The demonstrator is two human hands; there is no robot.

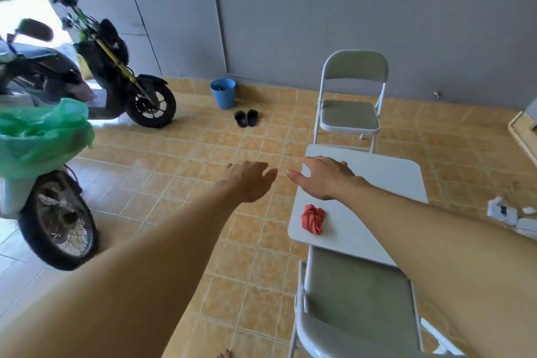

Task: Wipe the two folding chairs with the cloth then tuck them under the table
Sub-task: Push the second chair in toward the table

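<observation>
Folding chairs of one kind are seen at either end of a small white tabletop (377,177), each with a pale grey metal frame and a padded grey-green seat and back. The near chair (357,293) is set with its seat front at the tabletop's near edge, its backrest closest to the camera. The far chair (348,116) is stood unfolded beyond the far edge, turned toward the tabletop, near the grey wall. The left hand (250,180) is held out over the tiled floor, its grip wide and empty. The right hand (325,177) is stretched over the tabletop's far left corner, its grip likewise wide; contact cannot be told. A red cloth (313,218) is left crumpled on the tabletop, below the right wrist.
</observation>
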